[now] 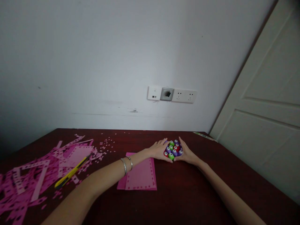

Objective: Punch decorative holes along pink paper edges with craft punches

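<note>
A cluster of small round pieces (173,150) in red, green and purple, each with a white, eye-like spot on top, stands on the dark red table. My left hand (159,150) curves round its left side, thumb at the near edge and fingers at the far edge. From the right, my right hand (188,155) cups the other side in the same way. Both palms hide the outer pieces. Pink sheets of paper (140,176) with small holes along their edges lie beneath my left forearm, partly covered by it.
Pink punched paper strips (42,175) and tiny scraps (103,148) are heaped at the left. A yellow utility knife (72,172) rests on them. A flat, narrow strip (205,136) lies by the back right edge. Wall sockets (184,96) are behind the table, a white door (264,109) at right.
</note>
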A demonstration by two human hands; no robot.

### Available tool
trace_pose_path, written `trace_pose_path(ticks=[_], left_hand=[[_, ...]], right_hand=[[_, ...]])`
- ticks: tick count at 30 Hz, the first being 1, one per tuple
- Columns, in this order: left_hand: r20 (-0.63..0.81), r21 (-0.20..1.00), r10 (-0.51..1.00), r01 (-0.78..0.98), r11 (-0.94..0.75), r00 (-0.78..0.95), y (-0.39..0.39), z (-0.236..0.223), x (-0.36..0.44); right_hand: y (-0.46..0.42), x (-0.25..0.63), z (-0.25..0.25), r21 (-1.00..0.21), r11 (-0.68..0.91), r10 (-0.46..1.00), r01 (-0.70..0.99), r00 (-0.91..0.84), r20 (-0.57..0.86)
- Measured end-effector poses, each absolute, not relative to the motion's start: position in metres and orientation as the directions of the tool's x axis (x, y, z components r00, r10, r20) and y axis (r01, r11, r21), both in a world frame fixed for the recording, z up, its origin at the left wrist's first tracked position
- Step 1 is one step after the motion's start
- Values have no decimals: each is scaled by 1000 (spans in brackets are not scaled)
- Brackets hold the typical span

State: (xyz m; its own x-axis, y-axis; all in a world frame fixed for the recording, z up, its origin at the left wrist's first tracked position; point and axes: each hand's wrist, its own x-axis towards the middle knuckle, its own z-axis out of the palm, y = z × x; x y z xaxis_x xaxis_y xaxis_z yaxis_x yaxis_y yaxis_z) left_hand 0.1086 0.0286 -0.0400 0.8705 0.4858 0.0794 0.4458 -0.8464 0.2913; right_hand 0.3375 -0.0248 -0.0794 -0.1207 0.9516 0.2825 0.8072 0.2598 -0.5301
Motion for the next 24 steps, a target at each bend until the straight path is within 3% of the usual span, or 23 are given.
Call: trace_pose_path(ticks=[13,24], left_hand=[[189,356,538,453,-817,822,80,-35,38],[254,424,701,575,-700,666,105,-30,-18]], right_hand=[[58,267,-68,-540,375,925,753,-265,273],[104,209,-71,-510,430,895,745,-279,347]])
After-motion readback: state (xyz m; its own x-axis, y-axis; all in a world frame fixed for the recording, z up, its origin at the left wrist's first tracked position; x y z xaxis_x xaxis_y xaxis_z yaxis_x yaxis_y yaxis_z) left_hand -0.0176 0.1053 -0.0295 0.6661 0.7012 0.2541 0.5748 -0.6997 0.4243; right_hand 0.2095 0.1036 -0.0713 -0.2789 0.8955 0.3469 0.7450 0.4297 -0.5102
